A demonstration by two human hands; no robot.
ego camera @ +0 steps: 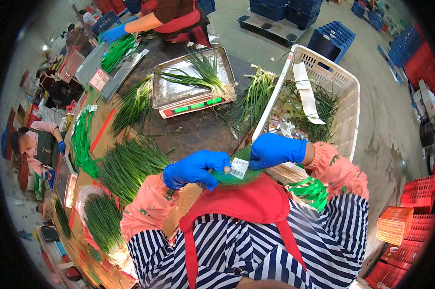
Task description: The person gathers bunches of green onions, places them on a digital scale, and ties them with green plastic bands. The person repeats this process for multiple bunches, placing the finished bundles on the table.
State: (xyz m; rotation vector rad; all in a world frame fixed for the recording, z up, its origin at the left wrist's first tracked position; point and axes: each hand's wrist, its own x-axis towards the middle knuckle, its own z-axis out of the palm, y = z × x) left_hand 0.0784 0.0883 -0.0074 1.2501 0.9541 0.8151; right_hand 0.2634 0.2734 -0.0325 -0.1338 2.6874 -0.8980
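Observation:
My left hand (pixel 198 169) and my right hand (pixel 278 151), both in blue gloves, hold a green mesh net bag (pixel 235 179) spread between them in front of my chest. A white printed tag (pixel 239 168) hangs on the net, close to my left fingertips. A bare fingertip shows through the left glove. Just left of my left hand lies a large heap of green onions (pixel 132 168). Ahead, a bunch of green onions (pixel 208 74) rests on the metal pan of a weighing scale (pixel 157 99) with green displays.
Right of the scale lies another onion bunch (pixel 257 90), beside a white plastic crate (pixel 353 108) holding trimmings and paper. Green net bags (pixel 83 139) lie at the left. Across the dark table (pixel 199 132), a co-worker's gloved hand (pixel 114 34) touches more green nets. Blue crates (pixel 333 41) stand on the floor.

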